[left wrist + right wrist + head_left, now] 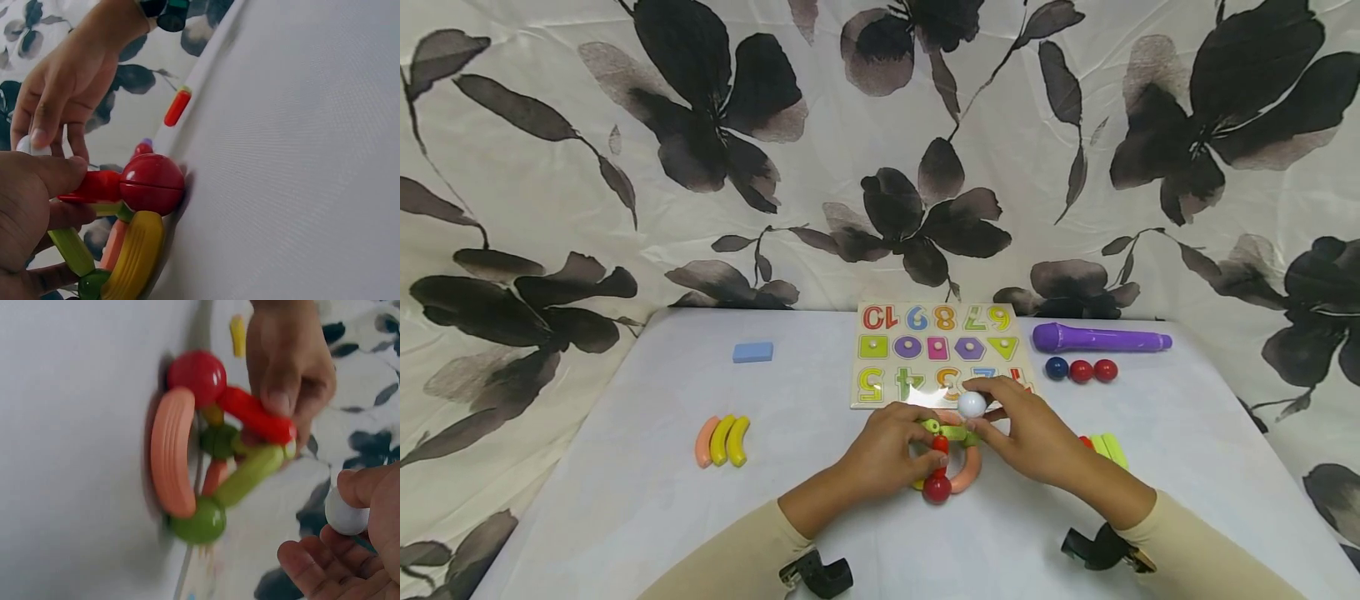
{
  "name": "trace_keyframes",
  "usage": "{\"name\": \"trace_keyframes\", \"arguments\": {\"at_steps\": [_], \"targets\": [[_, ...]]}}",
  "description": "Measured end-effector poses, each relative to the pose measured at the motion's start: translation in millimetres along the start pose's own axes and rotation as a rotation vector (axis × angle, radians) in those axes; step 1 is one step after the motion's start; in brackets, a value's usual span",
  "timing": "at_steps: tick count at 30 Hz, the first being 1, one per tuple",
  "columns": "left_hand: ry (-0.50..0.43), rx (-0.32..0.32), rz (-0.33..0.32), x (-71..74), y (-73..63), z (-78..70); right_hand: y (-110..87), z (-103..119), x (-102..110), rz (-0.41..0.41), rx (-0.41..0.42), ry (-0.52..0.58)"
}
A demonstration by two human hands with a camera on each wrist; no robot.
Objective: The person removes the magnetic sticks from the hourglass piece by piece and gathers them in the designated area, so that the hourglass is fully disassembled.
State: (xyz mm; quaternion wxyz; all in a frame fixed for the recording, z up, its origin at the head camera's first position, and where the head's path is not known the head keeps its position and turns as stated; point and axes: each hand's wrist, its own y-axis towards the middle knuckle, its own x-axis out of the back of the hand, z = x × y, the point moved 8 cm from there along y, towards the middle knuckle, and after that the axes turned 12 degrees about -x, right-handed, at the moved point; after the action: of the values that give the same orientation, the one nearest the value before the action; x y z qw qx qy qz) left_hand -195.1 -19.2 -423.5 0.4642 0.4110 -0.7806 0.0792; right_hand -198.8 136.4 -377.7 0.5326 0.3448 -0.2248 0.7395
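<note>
In the head view, my left hand (pixel 887 446) pinches a red stick (pixel 256 415) of a small build made of sticks and balls. That stick slopes up from a red ball (pixel 937 490). Light-green sticks (pixel 253 478) meet it at the top, and green balls (pixel 200 522) form lower corners. A peach curved stick (pixel 174 450) and a yellow curved stick (pixel 136 256) run along the base on the table. My right hand (pixel 1033 433) holds a white ball (pixel 972 405) between thumb and fingers, just above and apart from the build's top.
Behind the build lies a number-and-shape board (pixel 895 335). A purple tube (pixel 1101 338), a blue ball (pixel 1057 368) and two red balls (pixel 1081 372) are at right. Light-green sticks (pixel 1108 450) lie by the right forearm. At left are curved sticks (pixel 721 440) and a blue block (pixel 752 352).
</note>
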Motion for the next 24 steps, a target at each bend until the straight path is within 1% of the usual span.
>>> {"name": "trace_keyframes", "arguments": {"at_steps": [5, 10, 15, 19, 22, 24], "targets": [[0.014, -0.002, -0.001, 0.3, -1.4, -0.4, -1.3, -20, 22, -0.071, -0.058, -0.019], [0.018, 0.004, 0.022, -0.7, -4.2, 2.5, -4.8, -43, 47, -0.133, -0.132, -0.016], [0.006, 0.052, 0.041, -0.9, -9.9, 9.8, -9.0, -70, 71, -0.189, -0.205, -0.06], [-0.021, 0.094, 0.031, 0.7, -15.2, 15.7, -12.5, -90, 90, -0.261, -0.211, -0.098], [-0.042, 0.12, 0.025, 1.7, -19.2, 20.0, -14.4, -104, 103, -0.312, -0.216, -0.106], [-0.047, 0.13, 0.025, 2.4, -21.4, 22.0, -15.1, -114, 110, -0.335, -0.237, -0.109]]}}
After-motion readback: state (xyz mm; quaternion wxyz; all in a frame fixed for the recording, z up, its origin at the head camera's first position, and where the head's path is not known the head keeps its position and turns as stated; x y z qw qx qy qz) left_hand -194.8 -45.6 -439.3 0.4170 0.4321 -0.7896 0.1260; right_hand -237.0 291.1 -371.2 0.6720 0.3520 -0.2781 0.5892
